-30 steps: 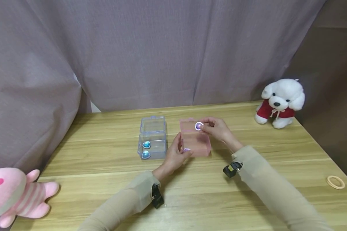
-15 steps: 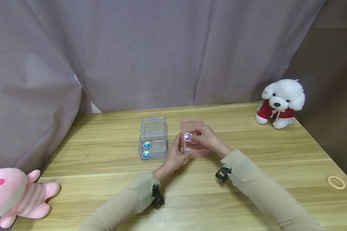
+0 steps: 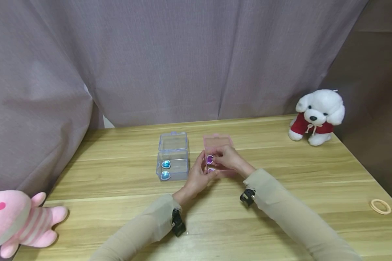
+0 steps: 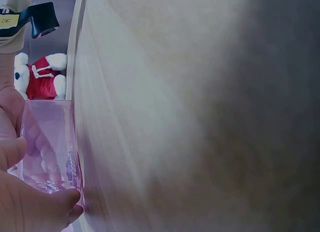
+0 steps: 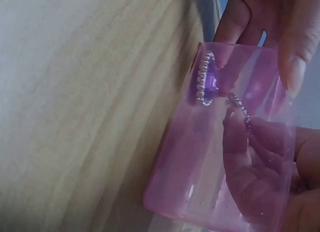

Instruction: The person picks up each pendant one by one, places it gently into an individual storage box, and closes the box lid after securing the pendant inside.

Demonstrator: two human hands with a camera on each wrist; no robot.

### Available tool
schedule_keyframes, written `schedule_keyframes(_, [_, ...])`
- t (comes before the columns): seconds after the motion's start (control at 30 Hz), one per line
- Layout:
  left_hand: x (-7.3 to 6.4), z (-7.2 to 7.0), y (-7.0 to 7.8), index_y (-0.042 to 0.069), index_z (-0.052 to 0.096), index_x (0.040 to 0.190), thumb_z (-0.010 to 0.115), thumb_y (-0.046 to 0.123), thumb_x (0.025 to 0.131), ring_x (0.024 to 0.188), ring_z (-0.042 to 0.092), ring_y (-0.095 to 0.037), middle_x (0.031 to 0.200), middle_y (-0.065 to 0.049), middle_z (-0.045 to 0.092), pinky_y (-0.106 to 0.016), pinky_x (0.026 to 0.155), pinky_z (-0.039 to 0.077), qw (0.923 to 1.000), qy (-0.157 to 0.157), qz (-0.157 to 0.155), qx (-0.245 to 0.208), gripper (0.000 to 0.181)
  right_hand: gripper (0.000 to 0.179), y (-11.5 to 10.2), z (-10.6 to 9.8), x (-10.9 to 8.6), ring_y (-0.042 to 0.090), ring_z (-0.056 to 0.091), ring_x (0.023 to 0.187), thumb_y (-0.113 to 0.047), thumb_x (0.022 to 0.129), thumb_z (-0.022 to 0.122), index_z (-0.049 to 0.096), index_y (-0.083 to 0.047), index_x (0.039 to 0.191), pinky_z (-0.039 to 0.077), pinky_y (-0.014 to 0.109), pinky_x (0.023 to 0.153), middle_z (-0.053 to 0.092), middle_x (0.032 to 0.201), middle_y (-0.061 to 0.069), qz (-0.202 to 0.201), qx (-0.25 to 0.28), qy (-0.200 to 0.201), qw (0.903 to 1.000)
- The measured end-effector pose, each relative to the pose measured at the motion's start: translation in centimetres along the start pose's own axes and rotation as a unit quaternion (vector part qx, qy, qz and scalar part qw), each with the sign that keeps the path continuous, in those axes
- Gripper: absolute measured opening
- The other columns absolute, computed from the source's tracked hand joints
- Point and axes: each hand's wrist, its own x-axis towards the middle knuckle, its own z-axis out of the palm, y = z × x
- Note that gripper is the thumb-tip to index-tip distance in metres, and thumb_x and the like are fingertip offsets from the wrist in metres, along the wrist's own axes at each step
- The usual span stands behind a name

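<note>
"Gem (image 3: 210,160) in hand: we see the right hand (image 3: 229,158) pinching it inside the pink box (image 5: 180,192), near the left wall. The left hand (image 3: 196,179) grips that same side, thumb at the front."

"What would worry us from here?"

"A slip, we'd judge. The gem is small and beaded at the rim; let go too soon, it could drop on edge or land on the second gem (image 3: 211,170), in the front left corner beside the left thumb."

"Could the pink box shift?"

"It looks thin and light to us. If the left hand's hold loosened, a knock from the right hand might skid it. The lid (image 3: 217,140), folded back behind, could also be bumped."

"And the blue box (image 3: 179,176)?"

"Just beside the left hand; we cannot tell whether they touch. A leftward jerk might jostle it and rattle the blue gems (image 3: 166,164) lying inside."
</note>
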Motion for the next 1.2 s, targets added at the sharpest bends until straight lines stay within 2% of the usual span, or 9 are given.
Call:
schedule_keyframes(0.2, [1.2, 0.1, -2.5, -0.001, 0.01, 0.149, 0.064, -0.004, 0.083, 0.137, 0.032, -0.033, 0.15, -0.023, 0.027, -0.043, 0.112, 0.032, 0.9999, 0.003, 0.002, -0.014, 0.086, 0.024, -0.1, 0.3, 0.2, 0.022, 0.065, 0.075, 0.012, 0.082, 0.058, 0.063, 0.014, 0.106, 0.059, 0.027, 0.068, 0.068, 0.092, 0.026, 0.013, -0.03, 0.004, 0.9995])
schedule_keyframes(0.4, [1.1, 0.2, -2.7, 0.0, 0.015, 0.149, 0.067, 0.001, 0.081, 0.122, 0.05, -0.032, 0.14, -0.023, 0.044, -0.039, 0.099, 0.048, 0.9996, 0.018, 0.005, 0.02, 0.086, 0.025, -0.1, 0.5, 0.1, 0.026, 0.066, 0.077, 0.014, 0.081, 0.055, 0.061, 0.016, 0.106, 0.059, 0.028, 0.068, 0.067, 0.093, 0.027, 0.008, -0.036, 0.001, 0.9993])
schedule_keyframes(0.53, [1.0, 0.2, -2.6, 0.0, 0.016, 0.149, 0.068, 0.001, 0.081, 0.119, 0.051, -0.031, 0.135, -0.024, 0.049, -0.039, 0.097, 0.049, 0.9994, 0.022, 0.004, 0.026, 0.085, 0.026, -0.1, 0.4, 0.1, 0.027, 0.066, 0.08, 0.015, 0.081, 0.055, 0.061, 0.015, 0.106, 0.059, 0.027, 0.07, 0.067, 0.095, 0.027, 0.005, -0.046, -0.003, 0.9989])
schedule_keyframes(0.7, [1.0, 0.3, -2.6, 0.0, 0.015, 0.149, 0.067, 0.0, 0.082, 0.127, 0.046, -0.031, 0.14, -0.024, 0.044, -0.042, 0.105, 0.043, 0.9998, 0.017, 0.002, 0.014, 0.085, 0.025, -0.2, 0.2, -0.1, 0.028, 0.065, 0.088, 0.011, 0.081, 0.057, 0.065, 0.011, 0.105, 0.056, 0.034, 0.082, 0.069, 0.098, 0.023, -0.007, -0.09, -0.005, 0.9959])
schedule_keyframes(0.8, [1.1, 0.3, -2.7, 0.0, 0.013, 0.149, 0.066, -0.002, 0.082, 0.132, 0.04, -0.032, 0.145, -0.025, 0.037, -0.044, 0.109, 0.038, 0.9999, 0.013, 0.002, -0.004, 0.086, 0.024, -0.4, -0.1, -0.4, 0.025, 0.064, 0.09, 0.009, 0.083, 0.057, 0.066, 0.009, 0.105, 0.054, 0.036, 0.085, 0.069, 0.1, 0.022, -0.007, -0.098, -0.012, 0.9951])
schedule_keyframes(0.93, [1.2, 0.2, -2.7, -0.003, 0.011, 0.149, 0.064, -0.005, 0.081, 0.136, 0.033, -0.034, 0.149, -0.025, 0.028, -0.046, 0.11, 0.035, 0.9998, 0.011, 0.006, -0.015, 0.085, 0.022, -0.6, -0.3, -0.6, 0.023, 0.063, 0.085, 0.007, 0.085, 0.056, 0.066, 0.01, 0.104, 0.055, 0.03, 0.078, 0.069, 0.1, 0.023, -0.006, -0.096, -0.027, 0.995])
schedule_keyframes(1.03, [1.3, 0.2, -2.6, -0.002, 0.012, 0.149, 0.064, -0.004, 0.082, 0.137, 0.03, -0.033, 0.152, -0.022, 0.024, -0.044, 0.112, 0.032, 0.9999, 0.011, 0.002, -0.012, 0.085, 0.022, -0.7, -0.5, -0.7, 0.022, 0.063, 0.083, 0.006, 0.085, 0.057, 0.066, 0.009, 0.105, 0.054, 0.026, 0.075, 0.069, 0.1, 0.022, -0.003, -0.106, -0.027, 0.994])
schedule_keyframes(1.2, [1.2, 0.2, -2.6, -0.001, 0.013, 0.149, 0.065, -0.002, 0.082, 0.137, 0.031, -0.032, 0.152, -0.02, 0.025, -0.04, 0.112, 0.032, 0.9999, 0.012, -0.004, -0.005, 0.085, 0.021, -0.7, -0.7, -0.8, 0.02, 0.062, 0.078, 0.005, 0.086, 0.057, 0.066, 0.01, 0.104, 0.053, 0.025, 0.071, 0.069, 0.097, 0.022, -0.013, -0.124, -0.026, 0.9918])
